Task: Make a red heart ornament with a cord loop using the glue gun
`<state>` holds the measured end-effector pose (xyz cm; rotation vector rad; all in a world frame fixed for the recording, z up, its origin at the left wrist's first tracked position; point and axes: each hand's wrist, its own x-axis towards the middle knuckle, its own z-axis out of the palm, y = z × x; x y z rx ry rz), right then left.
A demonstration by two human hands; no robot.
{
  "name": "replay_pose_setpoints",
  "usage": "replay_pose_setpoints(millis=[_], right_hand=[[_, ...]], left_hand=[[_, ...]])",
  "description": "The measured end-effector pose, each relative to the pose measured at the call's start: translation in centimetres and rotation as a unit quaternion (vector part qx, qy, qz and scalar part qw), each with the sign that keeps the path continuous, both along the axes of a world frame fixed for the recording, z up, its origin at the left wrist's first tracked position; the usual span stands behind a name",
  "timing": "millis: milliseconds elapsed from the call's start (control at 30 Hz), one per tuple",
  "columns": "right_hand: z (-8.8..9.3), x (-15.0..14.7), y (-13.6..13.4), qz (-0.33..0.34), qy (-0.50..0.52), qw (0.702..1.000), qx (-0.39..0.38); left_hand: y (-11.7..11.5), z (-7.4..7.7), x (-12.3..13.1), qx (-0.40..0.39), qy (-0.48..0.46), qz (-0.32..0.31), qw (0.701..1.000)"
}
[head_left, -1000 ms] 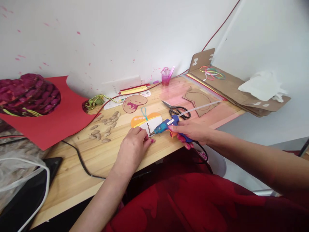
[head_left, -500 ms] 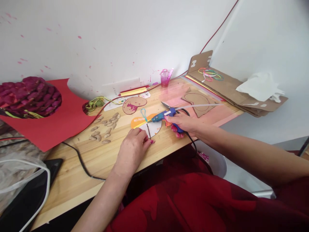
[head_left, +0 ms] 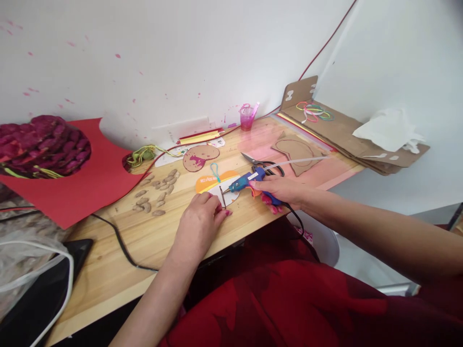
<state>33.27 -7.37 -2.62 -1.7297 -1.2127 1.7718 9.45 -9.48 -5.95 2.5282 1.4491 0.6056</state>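
My right hand (head_left: 277,190) is wrapped round a blue glue gun (head_left: 248,180) with an orange trigger and a clear glue stick in its back. The nozzle points left, close to a thin dark stick (head_left: 222,195) on a heart-like cardboard cutout (head_left: 233,196) printed orange and white. My left hand (head_left: 198,212) rests on the table at the cutout's near left edge, fingers curled onto it by the stick's lower end; their exact grip is partly hidden. A turquoise loop (head_left: 214,171) lies at the cutout's top edge. Scissors (head_left: 258,164) lie behind the glue gun.
Several peanuts (head_left: 161,190) lie left of the cutout. Red card (head_left: 104,168) and a purple peanut-shell-like craft piece (head_left: 50,144) stand further left. A pink cup (head_left: 247,118) stands at the back. Cardboard (head_left: 347,127) with tissue (head_left: 388,130) lies right. A black cord (head_left: 121,241) crosses the table's left.
The glue gun in my right hand has shifted slightly right and down, its nozzle moving from the stick's top towards its middle. My left hand stays in place.
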Motion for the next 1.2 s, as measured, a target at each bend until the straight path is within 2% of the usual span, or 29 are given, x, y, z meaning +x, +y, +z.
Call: replay_pose_setpoints(millis=[267,467,733,900,1200], right_hand=[[0.3,-0.7,0.9,-0.041,-0.007,0.999,0.024],[0.7,-0.2,-0.3,-0.009,0.013,1.000,-0.009],[0.1,-0.7,0.7,-0.002,-0.008,1.000,0.025],[0.2,-1.0,1.3,-0.009,-0.034,0.999,0.028],[0.1,-1.1,1.6,-0.035,-0.013,0.998,0.041]], left_hand=[[0.0,0.1,0.0,-0.009,0.003,0.006,1.000],[-0.1,0.3,0.1,-0.014,0.002,0.008,1.000],[-0.1,0.2,0.0,-0.012,-0.004,0.005,1.000],[-0.2,0.3,0.0,-0.009,-0.003,0.004,1.000],[-0.2,0.2,0.0,-0.002,-0.007,0.000,1.000]])
